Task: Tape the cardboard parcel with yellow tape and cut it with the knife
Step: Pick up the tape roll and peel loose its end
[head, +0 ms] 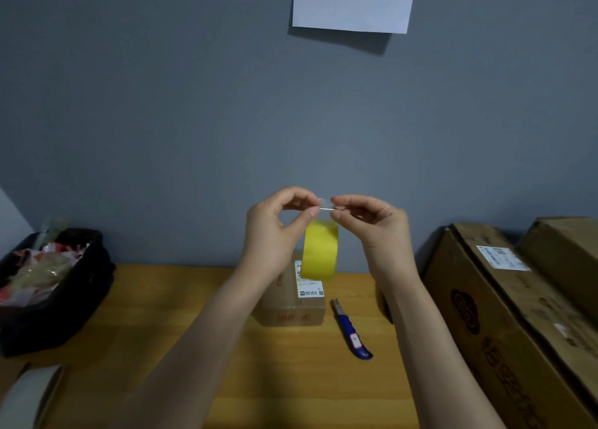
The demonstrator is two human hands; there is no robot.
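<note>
Both hands are raised in front of the grey wall, pinching the free end of the yellow tape. My left hand (278,231) holds it between thumb and forefinger from the left, my right hand (372,225) from the right. The yellow tape roll (320,250) hangs below the fingers, above the table. Under it a small cardboard parcel (293,305) with a white label lies on the wooden table (161,315), partly hidden by my left forearm. A blue-handled knife (351,331) lies on the table just right of the parcel.
A black bin (48,309) full of wrappers stands at the left. Large cardboard boxes (504,315) are stacked at the right. A whitish tape roll (26,396) sits at the lower left corner. A paper sign (352,1) hangs on the wall.
</note>
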